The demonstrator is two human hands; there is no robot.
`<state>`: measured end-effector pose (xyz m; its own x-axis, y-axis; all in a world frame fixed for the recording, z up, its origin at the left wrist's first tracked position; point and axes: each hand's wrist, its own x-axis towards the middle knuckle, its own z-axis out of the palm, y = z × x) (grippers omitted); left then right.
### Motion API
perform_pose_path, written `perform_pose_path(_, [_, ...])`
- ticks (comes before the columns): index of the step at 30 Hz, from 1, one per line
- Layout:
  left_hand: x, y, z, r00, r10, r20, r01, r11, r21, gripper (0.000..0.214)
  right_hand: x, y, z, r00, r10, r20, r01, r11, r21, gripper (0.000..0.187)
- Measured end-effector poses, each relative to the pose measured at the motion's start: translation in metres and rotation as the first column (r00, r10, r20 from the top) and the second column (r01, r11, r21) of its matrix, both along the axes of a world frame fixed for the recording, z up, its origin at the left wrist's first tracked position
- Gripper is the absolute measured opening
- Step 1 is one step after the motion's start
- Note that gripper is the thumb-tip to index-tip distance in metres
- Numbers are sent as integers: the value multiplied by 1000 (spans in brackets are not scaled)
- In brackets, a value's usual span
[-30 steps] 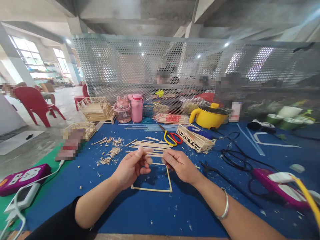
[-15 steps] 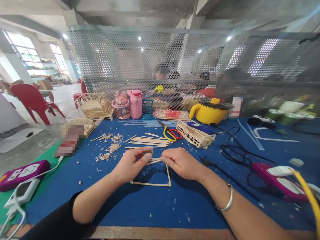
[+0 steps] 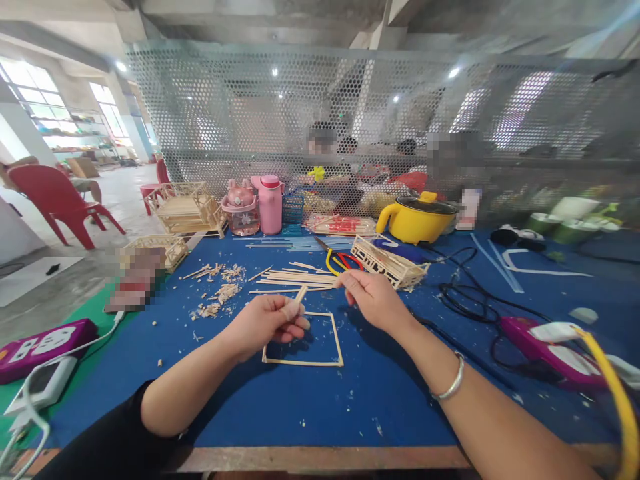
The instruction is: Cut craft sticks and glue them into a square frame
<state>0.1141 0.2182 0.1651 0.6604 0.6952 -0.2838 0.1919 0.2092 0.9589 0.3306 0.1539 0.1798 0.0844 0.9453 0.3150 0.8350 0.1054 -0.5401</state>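
Note:
My left hand [image 3: 270,319] is closed in a pinch on short wooden sticks [image 3: 302,293], which point up past the thumb. Below it lies a rectangular frame of thin wooden sticks [image 3: 305,363] on the blue mat, its left part covered by that hand. My right hand [image 3: 373,299] is over the right ends of a row of loose wooden sticks [image 3: 293,277], fingers partly bent and apart, with nothing visible in them. Just beyond it are scissors [image 3: 334,263] with yellow and red handles, partly behind the fingers. Whether the fingertips touch the sticks is unclear.
Wood offcuts [image 3: 220,297] lie at left. A slatted wooden model [image 3: 390,261] sits behind my right hand, beside a yellow pot [image 3: 423,220]. Black cables [image 3: 465,300] run along the right. A perforated screen [image 3: 240,120] rises behind; people are beyond it.
My hands have moved apart. The left now holds the short sticks upright; the right has let go of them and shifted up and slightly right, toward the loose sticks and scissors.

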Motion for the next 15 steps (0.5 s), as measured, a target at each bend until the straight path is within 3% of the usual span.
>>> perform_pose_path(2, [-7,15,1,995,93,30,-93,995,21,37,14,6,-6,985,-126,114,133,989,-59,25])
perform_pose_path(3, [-12,23,1,991,127,34,-128,991,37,39,18,8,-8,974,-164,156,176,982,-68,28])
perform_pose_path(5, [-19,35,0,991,133,32,-135,989,61,40,18,11,-12,968,-190,163,197,980,-24,54])
perform_pose_path(7, [-22,40,-2,993,117,10,-117,988,100,43,5,14,-11,988,-137,73,135,990,35,54])
perform_pose_path(10, [-21,39,-7,999,21,25,-25,982,185,46,-27,22,-4,991,68,-117,-72,997,-27,36])
perform_pose_path(13, [-19,38,-10,994,-94,50,77,956,282,46,-54,37,5,950,236,-204,-258,962,-89,29])
perform_pose_path(15, [-21,42,-12,995,-98,19,86,940,331,46,-65,50,8,937,279,-211,-303,949,-88,25])
